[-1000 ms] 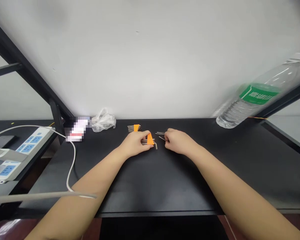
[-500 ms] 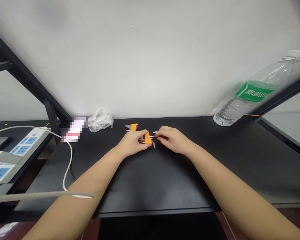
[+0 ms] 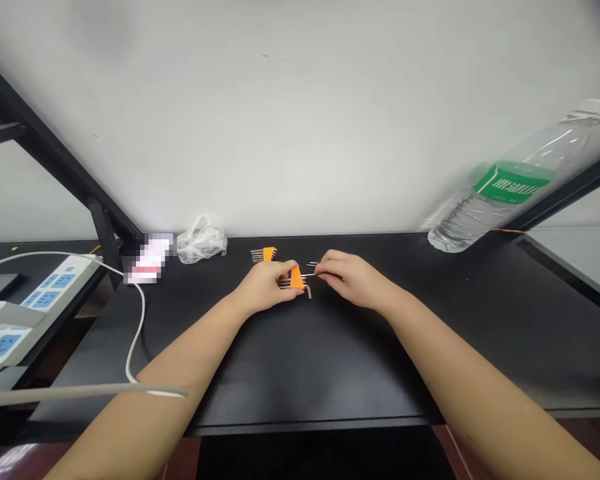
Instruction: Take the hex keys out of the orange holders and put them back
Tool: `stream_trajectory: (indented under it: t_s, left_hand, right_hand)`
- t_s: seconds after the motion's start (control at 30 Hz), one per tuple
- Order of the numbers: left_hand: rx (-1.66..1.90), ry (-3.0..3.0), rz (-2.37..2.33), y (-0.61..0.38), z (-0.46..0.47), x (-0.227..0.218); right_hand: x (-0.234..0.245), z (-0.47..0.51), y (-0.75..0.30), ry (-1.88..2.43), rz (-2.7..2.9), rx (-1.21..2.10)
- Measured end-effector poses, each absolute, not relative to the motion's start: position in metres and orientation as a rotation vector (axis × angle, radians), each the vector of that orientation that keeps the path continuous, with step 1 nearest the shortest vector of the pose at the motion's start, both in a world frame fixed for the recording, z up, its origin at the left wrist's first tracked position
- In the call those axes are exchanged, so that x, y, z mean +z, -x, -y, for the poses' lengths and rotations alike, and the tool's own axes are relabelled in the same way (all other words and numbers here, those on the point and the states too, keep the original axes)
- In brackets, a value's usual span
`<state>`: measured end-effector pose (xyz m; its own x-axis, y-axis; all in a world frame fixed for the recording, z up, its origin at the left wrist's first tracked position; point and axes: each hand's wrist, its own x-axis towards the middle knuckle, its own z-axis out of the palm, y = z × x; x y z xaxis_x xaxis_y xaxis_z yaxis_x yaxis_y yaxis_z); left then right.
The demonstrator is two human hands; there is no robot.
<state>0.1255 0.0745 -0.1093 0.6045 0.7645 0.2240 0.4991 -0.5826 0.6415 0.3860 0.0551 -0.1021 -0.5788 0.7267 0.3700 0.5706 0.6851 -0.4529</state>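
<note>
My left hand (image 3: 270, 283) is closed around an orange hex key holder (image 3: 296, 278), gripping it between thumb and fingers. Several metal hex keys pass through the holder, and the bent end of one (image 3: 309, 292) sticks out on its right side. A thin hex key (image 3: 308, 275) is pinched in the fingertips of my right hand (image 3: 347, 277); its left end reaches the holder's right edge. Just beyond my right fingertips, thin metal keys (image 3: 312, 263) lie on the table, partly hidden. A second orange holder (image 3: 269, 254) full of hex keys lies behind my left hand.
On the black table (image 3: 300, 373) stand a crumpled clear plastic bag (image 3: 201, 240) and a large water bottle (image 3: 513, 181) at the back right. A blurred-out item (image 3: 150, 259) is by the left frame post. A power strip (image 3: 55, 293) and white cable (image 3: 143, 313) are at left.
My right hand has shifted slightly to the right, with the hex key drawn a little away from the holder. My left hand and the holder stay almost in place.
</note>
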Motion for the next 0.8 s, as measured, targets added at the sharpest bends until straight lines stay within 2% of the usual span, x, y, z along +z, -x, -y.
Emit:
stream_trajectory:
  t_s: [0.53,0.6,0.73,0.8]
  left_hand:
    - [0.706,-2.293,-0.894,-0.125,-0.079,-0.115]
    - [0.712,-2.315,-0.846,-0.127,-0.078,-0.115]
    - [0.857,-2.306,-0.728,-0.13,-0.076,-0.117]
    - [0.943,-2.291,-0.711,-0.131,-0.077,-0.119]
  right_hand:
    - [-0.097,-0.046,-0.375,0.979,2.278,0.503]
    - [-0.101,-0.046,-0.369,0.946,2.182,0.694]
    - [-0.113,-0.055,-0.367,0.934,1.723,1.347]
    - [-0.117,-0.06,-0.368,0.924,1.528,1.565]
